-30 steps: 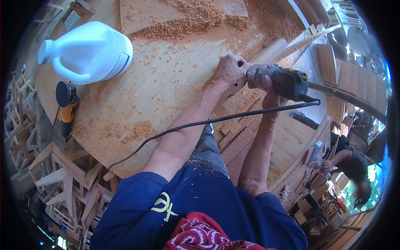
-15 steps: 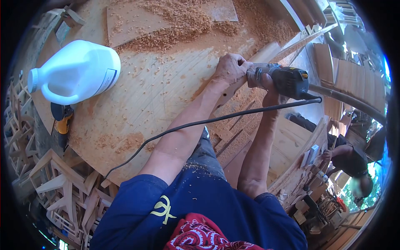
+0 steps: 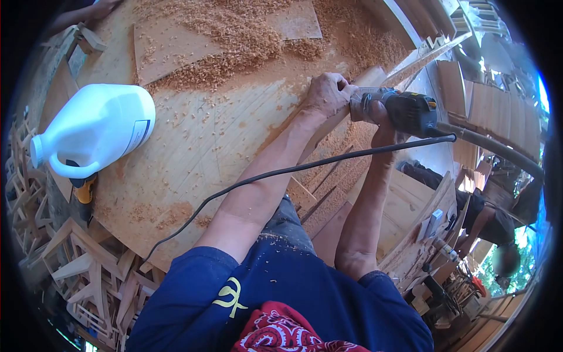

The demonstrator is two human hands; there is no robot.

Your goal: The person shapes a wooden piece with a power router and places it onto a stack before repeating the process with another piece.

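Observation:
My right hand (image 3: 382, 117) is wrapped around a black corded trim router (image 3: 410, 112) with a clear base, lying on its side. My left hand (image 3: 329, 94) is closed, its fingertips pinching the edge of the router's base. Beneath my hands runs a long wooden piece (image 3: 369, 77), partly covered by my left forearm. The router's bit is hidden. A black power cord (image 3: 281, 172) loops from the tool across my left forearm, and a hose (image 3: 492, 146) runs off to the right behind it.
A white jug (image 3: 105, 123) stands on the wooden worktop (image 3: 199, 135), with a yellow and black power tool (image 3: 85, 190) beside it. Wood shavings (image 3: 246, 50) are heaped at the back. Wooden frames (image 3: 88, 264) pile up at left. Another person (image 3: 498, 220) bends at right; a co-worker's hand (image 3: 104, 8) shows upper left.
The view has shifted, so the jug and worktop appear farther left and lower. Both hands and the router have moved slightly along the wooden piece. A co-worker's hand has appeared at upper left.

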